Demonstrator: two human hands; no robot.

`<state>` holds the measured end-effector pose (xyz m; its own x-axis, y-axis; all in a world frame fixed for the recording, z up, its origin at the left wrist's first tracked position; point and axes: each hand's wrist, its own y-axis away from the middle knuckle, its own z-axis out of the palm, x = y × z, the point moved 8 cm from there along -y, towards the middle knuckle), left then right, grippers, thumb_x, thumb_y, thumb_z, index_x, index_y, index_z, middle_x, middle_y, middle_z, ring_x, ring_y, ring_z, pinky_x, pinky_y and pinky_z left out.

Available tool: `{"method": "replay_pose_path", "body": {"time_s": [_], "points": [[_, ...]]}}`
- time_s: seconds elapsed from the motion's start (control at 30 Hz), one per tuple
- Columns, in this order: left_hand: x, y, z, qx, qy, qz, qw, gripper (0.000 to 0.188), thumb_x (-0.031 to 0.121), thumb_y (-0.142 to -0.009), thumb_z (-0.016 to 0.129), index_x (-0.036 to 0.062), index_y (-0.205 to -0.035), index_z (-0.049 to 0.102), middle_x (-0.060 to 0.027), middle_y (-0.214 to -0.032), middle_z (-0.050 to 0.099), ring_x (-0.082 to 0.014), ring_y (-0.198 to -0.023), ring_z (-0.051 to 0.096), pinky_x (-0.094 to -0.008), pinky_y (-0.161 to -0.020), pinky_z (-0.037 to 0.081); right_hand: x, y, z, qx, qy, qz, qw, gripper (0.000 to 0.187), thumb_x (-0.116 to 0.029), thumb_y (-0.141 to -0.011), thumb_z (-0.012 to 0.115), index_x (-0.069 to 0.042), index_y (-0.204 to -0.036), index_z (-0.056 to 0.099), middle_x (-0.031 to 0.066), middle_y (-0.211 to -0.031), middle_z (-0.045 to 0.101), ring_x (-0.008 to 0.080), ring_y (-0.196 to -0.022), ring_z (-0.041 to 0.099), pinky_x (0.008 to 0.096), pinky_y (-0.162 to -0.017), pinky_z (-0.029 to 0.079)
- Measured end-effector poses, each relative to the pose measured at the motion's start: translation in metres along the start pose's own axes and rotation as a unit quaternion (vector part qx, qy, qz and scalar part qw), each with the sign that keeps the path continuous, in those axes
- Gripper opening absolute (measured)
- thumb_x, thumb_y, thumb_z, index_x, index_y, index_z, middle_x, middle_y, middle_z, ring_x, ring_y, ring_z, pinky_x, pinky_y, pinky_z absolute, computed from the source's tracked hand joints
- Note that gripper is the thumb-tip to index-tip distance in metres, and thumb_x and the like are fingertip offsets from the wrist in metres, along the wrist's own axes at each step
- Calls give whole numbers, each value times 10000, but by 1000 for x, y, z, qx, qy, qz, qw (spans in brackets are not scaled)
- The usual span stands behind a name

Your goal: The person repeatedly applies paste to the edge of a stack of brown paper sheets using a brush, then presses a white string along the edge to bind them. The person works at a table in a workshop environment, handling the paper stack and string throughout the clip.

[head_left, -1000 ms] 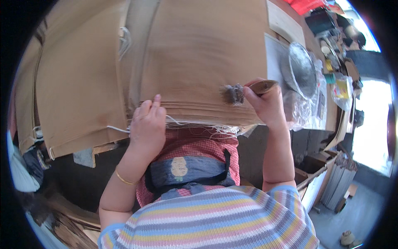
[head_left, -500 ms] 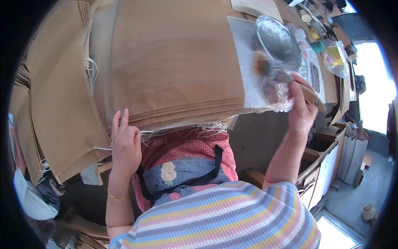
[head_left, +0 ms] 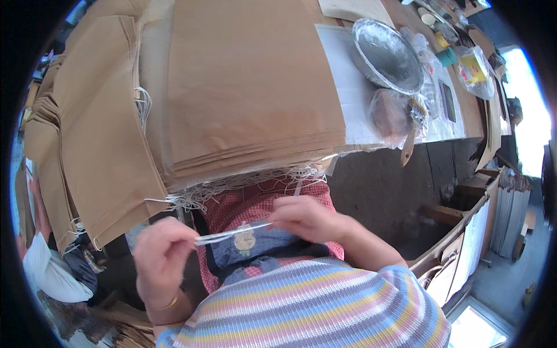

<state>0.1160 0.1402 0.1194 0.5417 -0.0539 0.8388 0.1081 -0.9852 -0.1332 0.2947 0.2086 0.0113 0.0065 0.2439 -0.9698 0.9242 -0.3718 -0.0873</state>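
Between my two hands a short length of white cord (head_left: 223, 236) is stretched in front of my apron. My left hand (head_left: 165, 255) pinches one end, and my right hand (head_left: 301, 217) pinches the other. A tangle of white cords (head_left: 200, 196) hangs along the near edge of the table. Just beyond it lies a stack of flat brown paper sheets (head_left: 255, 87), its near edges stepped in layers. A brush (head_left: 408, 148) rests by a plastic-wrapped lump (head_left: 390, 116) to the right, its wooden handle over the table edge.
A metal basin (head_left: 387, 55) with white residue sits on white paper. Beyond it are a phone (head_left: 447, 102), a green cup (head_left: 447, 57) and a bagged yellow package (head_left: 473, 66). Brown paper bags (head_left: 104, 116) with cords are piled at left. Another person's arm (head_left: 39, 203) shows far left.
My right hand has put the brush down by the basin and come back to my lap. Both hands now hold white cord; the left has drawn back from the stack's edge.
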Motion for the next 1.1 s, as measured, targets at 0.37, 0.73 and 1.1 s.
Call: {"method": "replay_pose_path", "body": {"time_s": [0.37,0.73,1.1], "points": [[-130,-72,-11,83,-125,-52,987,64,24,-801,644,-37,-818,633,-117,-744,628,-193,-668,592,-285,-621,462,60,18,-197,270,119,203,934,120,-63,-793,662,-10,-894,696,107,-775,675,128,-699,612,258,-648,476],[-111,-70,21,193,-472,109,853,157,95,-760,679,46,-890,605,-92,-862,572,-264,-805,588,-348,-689,473,126,18,-194,291,91,236,923,188,-74,-724,711,-25,-769,535,2,-725,495,73,-689,480,232,-604,400],[-137,-67,41,-36,-237,98,966,290,-14,-731,652,-34,-1021,634,-141,-1000,591,-312,-978,559,-374,-848,467,53,-4,-158,319,390,16,864,278,-18,-709,715,-48,-976,647,104,-891,645,272,-837,618,344,-696,500]]}}
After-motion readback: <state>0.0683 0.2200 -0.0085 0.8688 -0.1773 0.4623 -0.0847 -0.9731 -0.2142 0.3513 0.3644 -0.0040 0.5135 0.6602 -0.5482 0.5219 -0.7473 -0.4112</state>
